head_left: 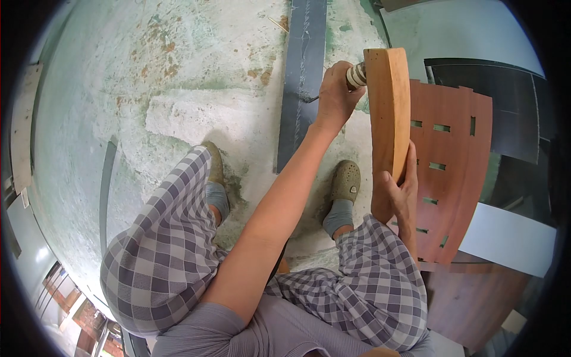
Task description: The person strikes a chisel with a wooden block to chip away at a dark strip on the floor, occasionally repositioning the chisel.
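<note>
My left hand [340, 95] reaches up and across, its fingers closed round a short, rounded thing with white and dark bands [357, 76]. That banded thing meets the left side of a long, slightly curved piece of wood [389, 113] near its top end; what kind of thing it is I cannot make out. A thin dark hooked strip [309, 99] sticks out left of the hand. Lower down, my right hand [404, 193] grips the piece of wood, thumb on its near face and fingers along the right side. The wood stands lengthwise above my right knee.
A long dark grey board [303, 77] lies on the stained concrete floor [196, 113] between my feet. To the right are a reddish-brown slotted panel [455, 154], a black panel [505, 107], a white board [505, 238] and a brown board [476, 303]. A thin grey strip [107, 190] lies left.
</note>
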The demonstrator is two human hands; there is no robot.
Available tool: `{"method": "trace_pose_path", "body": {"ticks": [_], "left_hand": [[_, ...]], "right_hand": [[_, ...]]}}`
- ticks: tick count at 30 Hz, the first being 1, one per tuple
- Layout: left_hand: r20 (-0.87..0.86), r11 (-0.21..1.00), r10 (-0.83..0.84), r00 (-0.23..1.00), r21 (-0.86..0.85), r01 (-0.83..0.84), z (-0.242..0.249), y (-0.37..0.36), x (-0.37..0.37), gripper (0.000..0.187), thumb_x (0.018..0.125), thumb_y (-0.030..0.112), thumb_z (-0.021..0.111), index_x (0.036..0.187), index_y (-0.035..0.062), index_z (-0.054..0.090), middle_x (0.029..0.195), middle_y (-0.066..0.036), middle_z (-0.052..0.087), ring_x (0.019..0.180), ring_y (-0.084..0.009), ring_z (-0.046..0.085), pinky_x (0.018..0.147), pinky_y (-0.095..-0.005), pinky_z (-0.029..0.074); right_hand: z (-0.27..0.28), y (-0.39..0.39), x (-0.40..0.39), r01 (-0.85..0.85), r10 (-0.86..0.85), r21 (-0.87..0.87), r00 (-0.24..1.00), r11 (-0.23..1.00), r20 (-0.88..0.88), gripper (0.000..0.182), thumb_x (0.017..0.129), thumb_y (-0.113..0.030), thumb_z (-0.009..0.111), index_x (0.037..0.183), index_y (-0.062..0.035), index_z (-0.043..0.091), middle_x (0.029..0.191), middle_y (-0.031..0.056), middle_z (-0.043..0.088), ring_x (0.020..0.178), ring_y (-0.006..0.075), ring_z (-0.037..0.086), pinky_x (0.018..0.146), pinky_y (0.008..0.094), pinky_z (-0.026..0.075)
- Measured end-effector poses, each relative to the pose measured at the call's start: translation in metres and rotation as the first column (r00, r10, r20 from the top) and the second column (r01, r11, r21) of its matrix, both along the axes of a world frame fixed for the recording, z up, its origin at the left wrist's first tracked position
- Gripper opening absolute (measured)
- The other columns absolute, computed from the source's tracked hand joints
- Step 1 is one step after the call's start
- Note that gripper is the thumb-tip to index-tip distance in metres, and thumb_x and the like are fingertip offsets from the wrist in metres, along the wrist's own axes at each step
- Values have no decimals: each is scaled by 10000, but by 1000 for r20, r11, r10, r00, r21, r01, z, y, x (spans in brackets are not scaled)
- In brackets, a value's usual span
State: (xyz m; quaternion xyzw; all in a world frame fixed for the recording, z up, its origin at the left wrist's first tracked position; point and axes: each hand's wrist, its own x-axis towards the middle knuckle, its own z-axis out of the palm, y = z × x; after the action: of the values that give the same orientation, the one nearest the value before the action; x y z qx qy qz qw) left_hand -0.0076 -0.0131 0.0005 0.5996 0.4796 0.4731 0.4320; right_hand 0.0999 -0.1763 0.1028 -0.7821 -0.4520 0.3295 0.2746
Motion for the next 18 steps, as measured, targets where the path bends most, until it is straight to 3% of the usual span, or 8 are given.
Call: {"method": "trace_pose_path", "body": {"ticks": [3, 7, 9, 11, 12, 15, 16, 18], "left_hand": [[-14, 1000, 6, 1000, -8, -6, -2, 0, -1, 354, 623, 9, 666, 913, 54, 468, 850, -125, 544, 859, -333, 518, 746, -402, 432], [35, 994, 61, 998, 86, -64, -3, -1, -1, 269, 681, 88, 675, 865, 37, 486, 798, -148, 558, 754, -334, 555, 659, -376, 442], [11, 991, 65, 998, 119, -65, -2, -1, 0, 279, 690, 106, 685, 864, 28, 481, 789, -148, 557, 745, -326, 559, 651, -368, 442], [13, 995, 33, 999, 92, -34, -1, -2, 0, 284, 666, 65, 672, 874, 40, 480, 807, -136, 552, 789, -331, 541, 687, -384, 438], [15, 998, 2, 1000, 62, -3, -1, -3, -1, 302, 643, 25, 659, 884, 51, 479, 825, -124, 547, 833, -335, 524, 723, -401, 434], [74, 999, 47, 996, -3, -46, -4, 0, -3, 274, 663, 35, 654, 874, 44, 479, 807, -130, 549, 816, -343, 524, 708, -408, 433], [67, 995, 76, 995, 58, -80, -6, 2, -3, 257, 677, 41, 652, 867, 39, 479, 797, -137, 551, 810, -351, 525, 699, -413, 432], [66, 996, 74, 995, 41, -77, -8, 3, -3, 258, 679, 45, 654, 867, 41, 478, 804, -139, 553, 818, -350, 526, 701, -411, 433]], "right_hand": [[12, 0, 4, 29, -21, 68, 992, 997, -124, 854, 680, -348, 666, 1372, -69, 249, 1267, 153, 422, 1150, 259, 444, 961, 357, 348], [20, -4, 14, 112, -90, 253, 991, 961, -96, 858, 680, -362, 670, 1366, -53, 258, 1265, 149, 416, 1152, 244, 439, 960, 356, 353], [13, -3, 14, 123, -100, 264, 990, 956, -101, 849, 686, -341, 662, 1368, -48, 250, 1281, 163, 402, 1158, 249, 436, 966, 355, 345], [4, 1, 9, -47, 45, 38, 998, 998, 36, 843, 691, -321, 649, 1375, -56, 233, 1281, 175, 406, 1161, 261, 436, 973, 357, 339], [6, 2, 0, -14, 10, -33, 994, 999, -108, 829, 694, -299, 638, 1377, -66, 232, 1277, 176, 421, 1181, 265, 421, 982, 356, 328], [0, -3, -9, -25, 23, -12, 988, 1000, -154, 834, 675, -310, 647, 1372, -88, 246, 1260, 179, 447, 1178, 289, 436, 972, 369, 349], [0, -3, -8, -23, 21, -15, 988, 1000, -152, 834, 675, -310, 647, 1372, -88, 246, 1260, 179, 447, 1178, 289, 436, 972, 369, 349], [1, -1, -7, -65, 62, -37, 996, 997, -71, 859, 651, -326, 655, 1372, -101, 245, 1239, 189, 467, 1141, 317, 474, 948, 386, 383]]}}
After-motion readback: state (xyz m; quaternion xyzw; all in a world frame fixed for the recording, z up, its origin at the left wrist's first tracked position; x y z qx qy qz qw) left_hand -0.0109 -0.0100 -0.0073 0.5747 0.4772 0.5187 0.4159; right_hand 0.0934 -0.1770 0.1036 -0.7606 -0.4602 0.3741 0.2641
